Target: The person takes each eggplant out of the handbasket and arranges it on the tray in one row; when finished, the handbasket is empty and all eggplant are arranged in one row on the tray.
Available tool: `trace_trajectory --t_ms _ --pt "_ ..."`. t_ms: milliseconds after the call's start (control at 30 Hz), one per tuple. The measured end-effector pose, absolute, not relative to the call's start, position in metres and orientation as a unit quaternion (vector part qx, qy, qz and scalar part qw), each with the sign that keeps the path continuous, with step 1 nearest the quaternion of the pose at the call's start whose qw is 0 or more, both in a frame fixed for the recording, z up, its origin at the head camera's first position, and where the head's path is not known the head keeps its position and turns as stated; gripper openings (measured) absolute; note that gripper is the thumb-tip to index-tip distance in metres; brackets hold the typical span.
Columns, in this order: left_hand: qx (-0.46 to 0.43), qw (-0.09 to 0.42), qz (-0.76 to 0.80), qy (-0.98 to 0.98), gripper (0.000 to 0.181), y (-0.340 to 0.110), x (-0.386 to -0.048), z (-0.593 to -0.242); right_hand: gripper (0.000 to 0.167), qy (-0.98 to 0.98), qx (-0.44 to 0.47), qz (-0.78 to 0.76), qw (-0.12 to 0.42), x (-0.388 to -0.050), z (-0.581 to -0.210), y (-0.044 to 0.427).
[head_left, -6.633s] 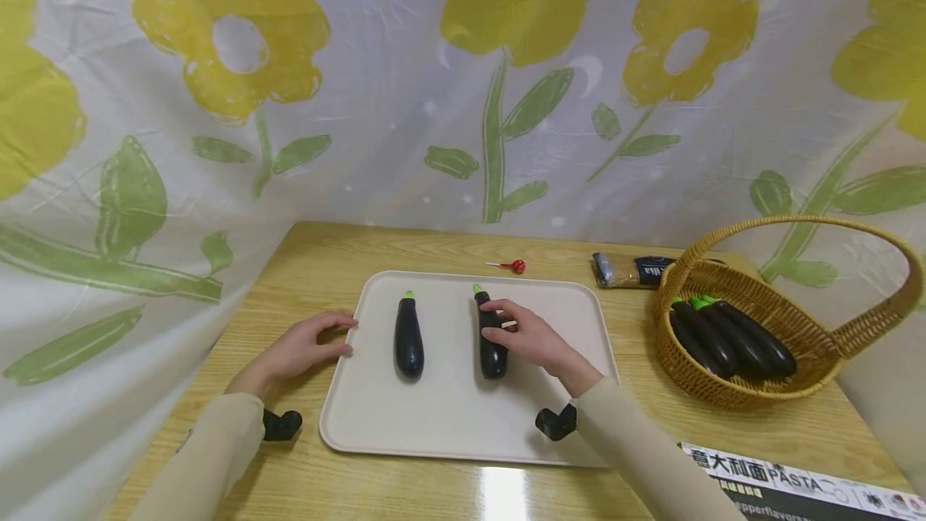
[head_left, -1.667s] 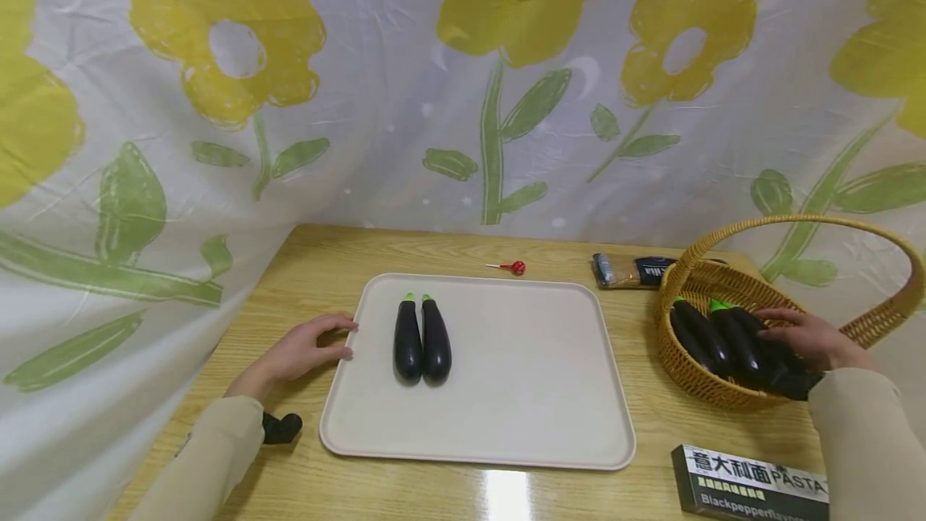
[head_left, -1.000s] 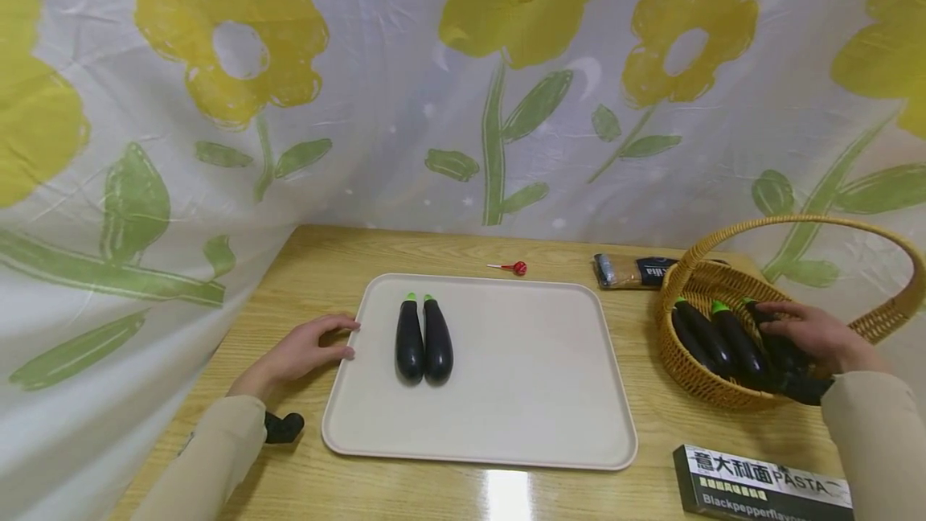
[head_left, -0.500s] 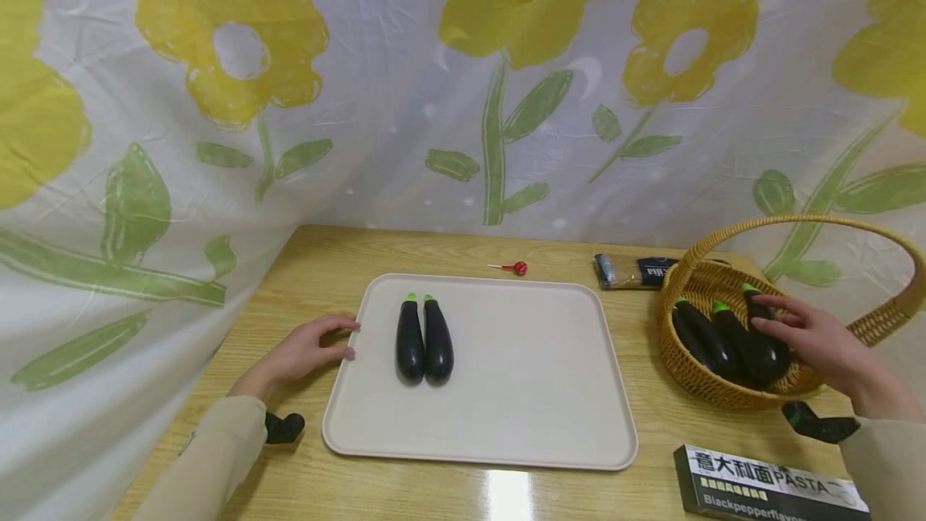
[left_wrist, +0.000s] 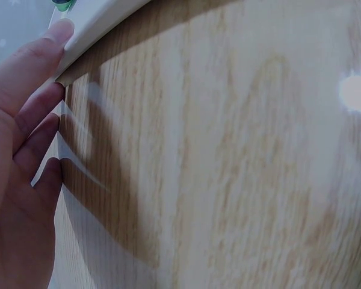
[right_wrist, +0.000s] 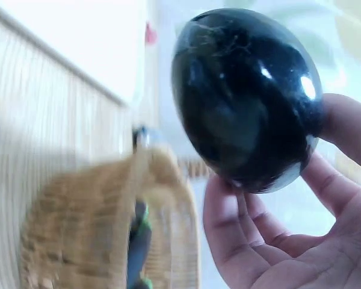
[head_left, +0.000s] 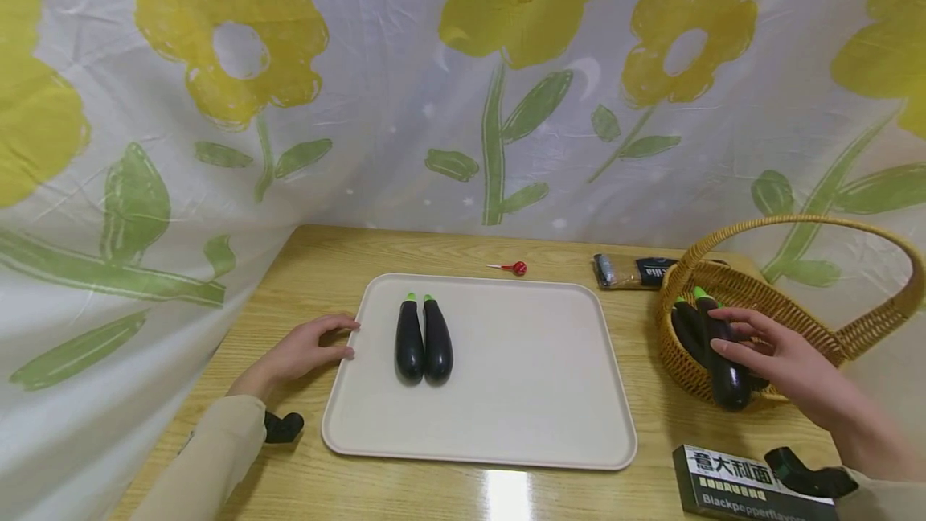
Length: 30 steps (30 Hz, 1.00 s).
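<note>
In the head view my right hand [head_left: 784,360] grips an eggplant [head_left: 723,360] above the left side of the wicker basket [head_left: 817,324]; its rounded end fills much of the right wrist view [right_wrist: 246,99]. Another eggplant [head_left: 689,330] shows in the basket beneath, partly covered. My left hand [head_left: 307,348] touches the left rim of the cream tray [head_left: 535,376], fingers slightly bent, as the left wrist view shows too. Two eggplants [head_left: 410,344] [head_left: 437,344] lie side by side on the tray's left part, green stems at the far end.
A lollipop [head_left: 518,268] lies behind the tray. Near the basket's back left is a pasta packet [head_left: 625,272]. A black and white pasta box [head_left: 752,489] lies at the front right, partly behind the right wrist's black mount. A flowered cloth [head_left: 376,87] hangs behind the table.
One eggplant has gone from the tray's middle to beside the left one. The right hand, lately inside the basket, has lifted an eggplant and moved left with it. The left hand stays put.
</note>
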<state>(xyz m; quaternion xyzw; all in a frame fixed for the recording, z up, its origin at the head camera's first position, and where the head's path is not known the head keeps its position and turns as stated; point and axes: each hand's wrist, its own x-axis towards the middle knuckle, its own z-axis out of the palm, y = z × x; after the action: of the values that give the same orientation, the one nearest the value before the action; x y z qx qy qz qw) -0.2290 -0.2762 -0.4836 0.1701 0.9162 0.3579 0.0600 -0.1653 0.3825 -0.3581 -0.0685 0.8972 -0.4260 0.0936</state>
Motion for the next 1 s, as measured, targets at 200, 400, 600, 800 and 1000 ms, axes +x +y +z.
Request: trace_trajectory --t_ms 200,400,600,800,1000 --pt "0.177 0.056 0.361 0.914 0.044 -0.277 -0.229 -0.483 0.052 0.89 -0.099 -0.435 0.097 -0.163 -0.365 0.34" --pt "0.176 0.056 0.359 0.915 0.046 -0.278 -0.228 -0.483 0.054 0.883 -0.104 -0.442 0.118 -0.167 -0.388 0.293" --pt "0.167 0.059 0.359 0.916 0.046 -0.278 -0.228 -0.484 0.05 0.869 -0.116 -0.46 0.142 -0.18 -0.413 0.249" --pt "0.168 0.058 0.361 0.916 0.046 -0.278 -0.228 -0.483 0.043 0.866 -0.123 -0.462 0.148 -0.196 -0.435 0.207" --pt "0.17 0.055 0.36 0.916 0.045 -0.278 -0.229 -0.485 0.039 0.858 -0.127 -0.472 0.158 -0.208 -0.446 0.168"
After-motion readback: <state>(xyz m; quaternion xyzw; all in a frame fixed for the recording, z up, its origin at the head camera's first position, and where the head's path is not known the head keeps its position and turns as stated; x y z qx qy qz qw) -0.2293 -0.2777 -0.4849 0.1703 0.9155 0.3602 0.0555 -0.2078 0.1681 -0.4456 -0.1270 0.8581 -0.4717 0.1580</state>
